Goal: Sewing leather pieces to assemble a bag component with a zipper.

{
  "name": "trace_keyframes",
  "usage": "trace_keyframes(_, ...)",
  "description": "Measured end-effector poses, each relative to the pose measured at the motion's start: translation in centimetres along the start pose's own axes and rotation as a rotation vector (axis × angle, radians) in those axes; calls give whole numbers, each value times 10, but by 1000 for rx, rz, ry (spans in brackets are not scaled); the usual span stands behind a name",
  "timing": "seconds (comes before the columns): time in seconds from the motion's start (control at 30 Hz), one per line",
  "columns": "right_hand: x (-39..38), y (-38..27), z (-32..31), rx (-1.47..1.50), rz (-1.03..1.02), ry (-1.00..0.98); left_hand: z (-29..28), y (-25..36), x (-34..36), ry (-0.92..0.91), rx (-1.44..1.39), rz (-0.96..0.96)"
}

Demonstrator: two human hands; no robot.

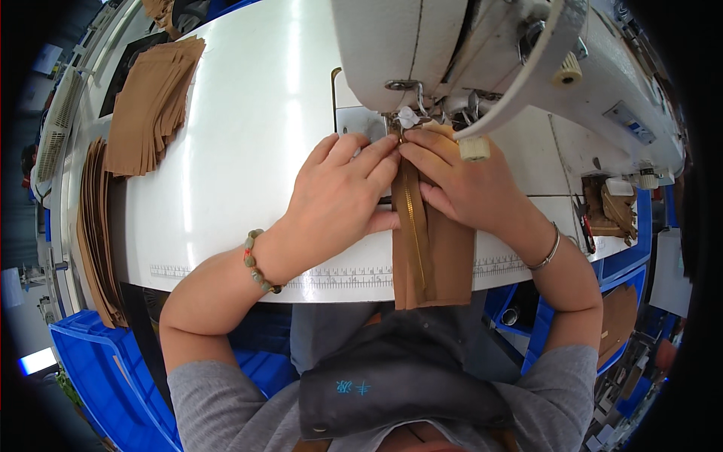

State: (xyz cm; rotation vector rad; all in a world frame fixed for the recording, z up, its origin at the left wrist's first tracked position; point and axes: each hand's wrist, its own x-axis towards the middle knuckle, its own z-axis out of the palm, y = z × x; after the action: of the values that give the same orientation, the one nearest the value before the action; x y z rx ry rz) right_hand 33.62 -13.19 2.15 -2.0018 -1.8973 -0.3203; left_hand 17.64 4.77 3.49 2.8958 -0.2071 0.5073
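Note:
A gold-toothed zipper [410,203] on brown tape runs along a brown fabric panel [453,260]. Its upper end lies beneath the needle area of a white sewing machine [399,45]; the lower end hangs over the table's front edge. My left hand [343,177] rests palm down with fingers spread, its index fingertip pressing the zipper tape close to the presser foot and its thumb at the fabric's left edge. From the other side my right hand [467,177] closes over the panel, fingertips beside the zipper and thumb lower down on the cloth. The stitching point is partly hidden.
Two stacks of brown fabric pieces, one flat [154,105] and one draped over the edge [98,233], are at the left. Red-handled snips [584,224] and a brown bundle [608,207] lie at the right. Blue bins [113,369] stand below the white table [226,151].

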Motion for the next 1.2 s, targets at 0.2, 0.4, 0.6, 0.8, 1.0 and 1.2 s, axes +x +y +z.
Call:
trace_keyframes(0.2,4,2,4,-15,-17,48,1,-2,1,-2,32,-21)
trace_keyframes(0.4,4,3,6,19,15,0,3,-3,0,2,62,-21)
trace_keyframes(0.6,4,-4,1,-47,-25,77,2,-1,-1,21,93,-1)
trace_keyframes(0.8,-25,-32,-23,-26,-28,-52,5,23,-15,46,134,180)
trace_keyframes(1.0,-60,-69,-29,139,32,-55,4,32,-32,29,38,175)
trace_keyframes(1.2,-82,-99,-21,166,-67,-40,0,51,-49,59,24,115)
